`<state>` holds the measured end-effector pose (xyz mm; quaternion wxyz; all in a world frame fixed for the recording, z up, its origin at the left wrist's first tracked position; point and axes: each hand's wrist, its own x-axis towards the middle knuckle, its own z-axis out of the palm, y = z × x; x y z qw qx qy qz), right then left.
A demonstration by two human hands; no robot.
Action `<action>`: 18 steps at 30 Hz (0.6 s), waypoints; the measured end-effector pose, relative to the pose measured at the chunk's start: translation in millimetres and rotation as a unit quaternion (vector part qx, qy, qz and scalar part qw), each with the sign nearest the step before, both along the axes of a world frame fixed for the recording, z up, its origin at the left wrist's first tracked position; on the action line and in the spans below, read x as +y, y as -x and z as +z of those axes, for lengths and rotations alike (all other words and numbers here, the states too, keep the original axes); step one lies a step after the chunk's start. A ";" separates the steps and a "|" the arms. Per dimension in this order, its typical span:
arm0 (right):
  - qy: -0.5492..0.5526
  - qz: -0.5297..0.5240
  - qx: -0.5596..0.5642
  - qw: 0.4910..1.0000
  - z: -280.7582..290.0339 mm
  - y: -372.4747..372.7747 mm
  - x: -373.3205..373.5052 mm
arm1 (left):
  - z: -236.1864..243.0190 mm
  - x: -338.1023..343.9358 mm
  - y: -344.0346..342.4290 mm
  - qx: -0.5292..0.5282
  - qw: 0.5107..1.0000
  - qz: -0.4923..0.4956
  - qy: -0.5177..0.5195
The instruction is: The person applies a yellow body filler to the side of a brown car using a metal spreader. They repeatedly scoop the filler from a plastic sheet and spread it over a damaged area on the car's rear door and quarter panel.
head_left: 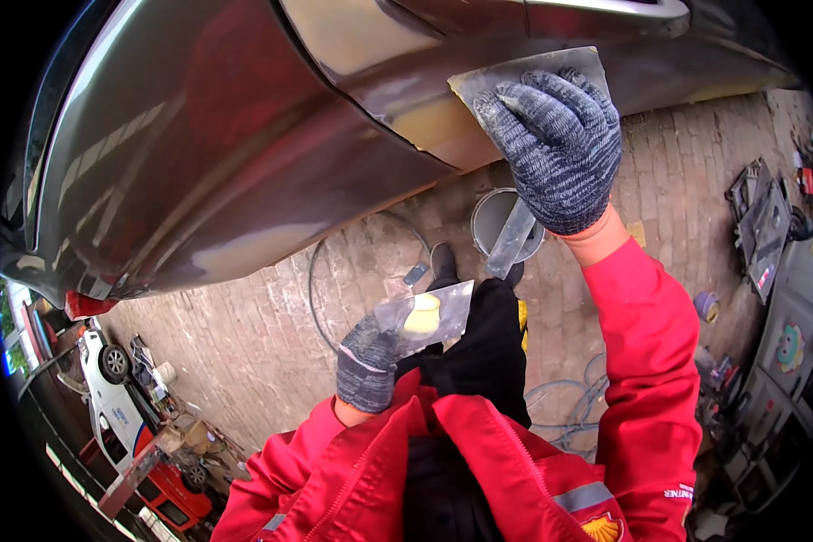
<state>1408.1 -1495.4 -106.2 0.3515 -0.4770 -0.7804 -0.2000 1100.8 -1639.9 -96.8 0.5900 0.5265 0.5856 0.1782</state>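
My right hand (565, 149), in a dark knitted glove, presses a wide, flat filler spreader (551, 61) against the lower door of a dark brown car (244, 135). Its fingers lie bent over the spreader's face. Yellowish filler patches (434, 128) show on the panel beside the spreader's left edge. Lower down, my gloved left hand (369, 366) grips one end of a small clear-grey mixing plate (452, 312). A dollop of pale yellow body filler (423, 314) sits on that plate. The left thumb and fingers are closed around its edge.
A grey bucket (492, 217) stands on the brick floor (244, 334) below my right hand, with a flat grey strip (512, 239) across its rim. Hoses (314, 289) curl on the ground. Removed car parts (763, 217) lie at right; a white car (108, 397) stands at lower left.
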 end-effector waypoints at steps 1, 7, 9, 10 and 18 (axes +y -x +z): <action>0.002 0.001 -0.004 1.000 -2.0 -0.7 -0.3 | -0.8 0.1 -0.4 0.005 1.000 -0.001 0.000; 0.031 0.021 0.024 0.999 -14.5 -4.3 -9.2 | -5.7 -0.7 4.1 0.064 0.992 -0.083 -0.075; 0.042 0.024 0.026 0.998 -21.1 -3.3 -14.5 | -5.8 1.3 3.6 0.092 0.981 -0.115 -0.125; 0.048 0.025 0.027 0.998 -25.9 -3.5 -17.4 | -5.7 2.0 2.5 0.105 0.974 -0.132 -0.149; 0.112 0.031 0.029 0.993 -47.1 -5.1 -36.4 | -6.1 -1.1 -1.9 0.067 0.991 -0.099 -0.067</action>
